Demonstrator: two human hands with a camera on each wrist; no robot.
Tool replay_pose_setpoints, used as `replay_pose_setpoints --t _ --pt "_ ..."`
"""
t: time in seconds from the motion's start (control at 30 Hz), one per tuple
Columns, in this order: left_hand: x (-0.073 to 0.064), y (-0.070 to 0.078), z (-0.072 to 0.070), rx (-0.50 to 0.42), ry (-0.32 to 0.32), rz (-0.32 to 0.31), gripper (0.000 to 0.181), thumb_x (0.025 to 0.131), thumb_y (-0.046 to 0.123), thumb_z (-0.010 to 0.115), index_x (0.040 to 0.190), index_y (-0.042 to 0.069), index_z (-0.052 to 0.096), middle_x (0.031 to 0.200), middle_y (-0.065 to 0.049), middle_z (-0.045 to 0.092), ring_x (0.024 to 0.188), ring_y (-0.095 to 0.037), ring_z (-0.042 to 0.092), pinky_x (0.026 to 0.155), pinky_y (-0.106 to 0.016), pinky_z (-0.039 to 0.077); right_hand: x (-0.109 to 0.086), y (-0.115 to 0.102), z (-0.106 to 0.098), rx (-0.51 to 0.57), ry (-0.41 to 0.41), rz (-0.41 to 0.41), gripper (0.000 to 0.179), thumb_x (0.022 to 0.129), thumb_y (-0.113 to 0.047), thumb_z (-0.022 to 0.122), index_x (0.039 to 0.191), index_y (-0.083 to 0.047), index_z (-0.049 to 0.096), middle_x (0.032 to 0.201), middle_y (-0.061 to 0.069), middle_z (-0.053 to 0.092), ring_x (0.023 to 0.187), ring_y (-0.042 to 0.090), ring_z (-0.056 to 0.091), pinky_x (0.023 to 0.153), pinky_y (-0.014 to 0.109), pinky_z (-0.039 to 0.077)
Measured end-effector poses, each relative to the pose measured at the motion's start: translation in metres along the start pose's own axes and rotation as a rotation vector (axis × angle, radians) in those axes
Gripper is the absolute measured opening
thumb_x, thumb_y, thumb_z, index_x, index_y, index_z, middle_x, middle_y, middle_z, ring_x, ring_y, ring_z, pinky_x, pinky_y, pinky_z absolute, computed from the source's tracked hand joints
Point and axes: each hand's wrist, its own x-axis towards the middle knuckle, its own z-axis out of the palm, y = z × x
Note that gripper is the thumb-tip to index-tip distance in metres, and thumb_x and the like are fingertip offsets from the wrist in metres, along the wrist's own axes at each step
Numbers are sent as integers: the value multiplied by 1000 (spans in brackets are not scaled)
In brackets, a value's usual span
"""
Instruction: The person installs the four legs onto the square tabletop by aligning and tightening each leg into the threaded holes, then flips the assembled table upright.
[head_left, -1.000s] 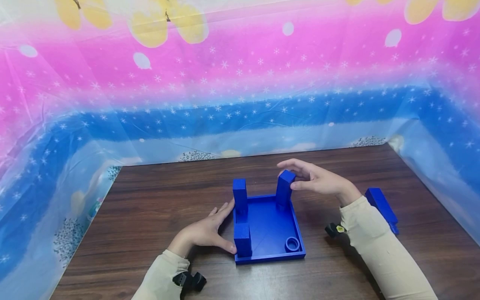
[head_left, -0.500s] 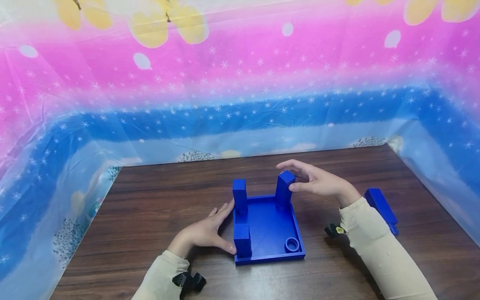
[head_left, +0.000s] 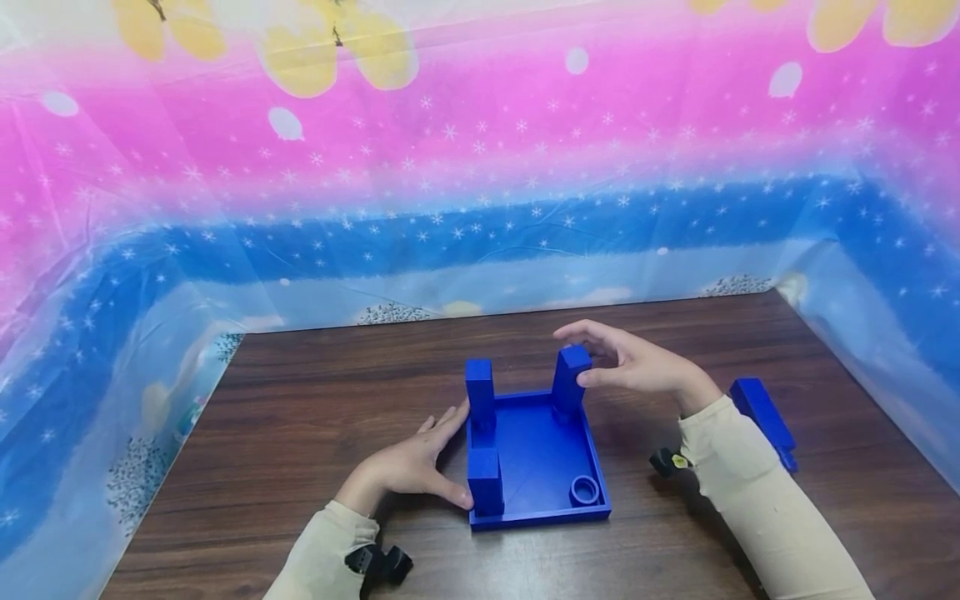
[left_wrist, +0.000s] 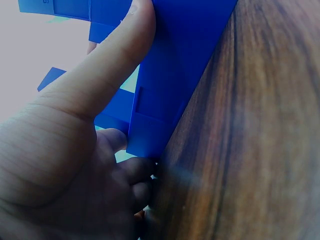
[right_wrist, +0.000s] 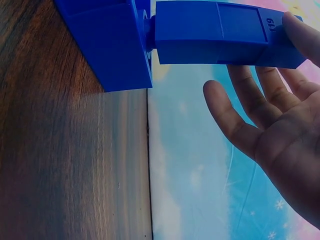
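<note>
A shallow blue square tray-like base [head_left: 536, 458] lies on the table, with a round socket [head_left: 584, 490] bare in its near right corner. Blue square posts stand at the other corners: a far left post [head_left: 480, 392], a near left post [head_left: 486, 482] and a far right post [head_left: 570, 379]. My right hand [head_left: 633, 358] holds the far right post near its top, thumb on one face, fingers behind. In the right wrist view, a narrow round neck [right_wrist: 150, 32] shows between this post and the base. Against the base's left side my left hand [head_left: 408, 462] rests, fingers spread, thumb at the near left corner.
Another blue post [head_left: 763, 417] lies on the table to the right, partly behind the right sleeve [head_left: 750, 483]. Black wrist cameras are strapped to both arms. A printed cloth [head_left: 480, 208] surrounds the brown wooden table [head_left: 330, 383].
The far right post has turned slightly in the right hand, and the right thumb sits a little lower on it. The left hand and the base stay where they were.
</note>
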Motion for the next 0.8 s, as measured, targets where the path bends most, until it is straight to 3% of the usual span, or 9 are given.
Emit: replay_pose_setpoints --t 0.2,0.43,0.8 --pt "0 0 0 -5 -10 4 139 73 61 91 172 21 2 176 -18 0 156 -54 -10 123 -72 1 -1 0 0 5 11 26 59 101 -16 72 154 -17 46 158 9 49 147 37 44 116 65 37" --pt "0 4 -1 -5 -18 -12 136 76 54 93 172 17 3 175 -22 2 156 -55 -8 122 -73 4 -1 0 0 3 15 18 59 101 -16 73 154 -16 46 154 9 52 142 35 47 113 62 41" --pt "-2 7 -1 3 -11 -22 137 75 55 93 172 18 3 176 -21 2 156 -55 -8 123 -72 3 1 -4 2 -31 36 29 61 98 -18 78 152 -17 49 153 8 53 142 33 48 108 55 48"
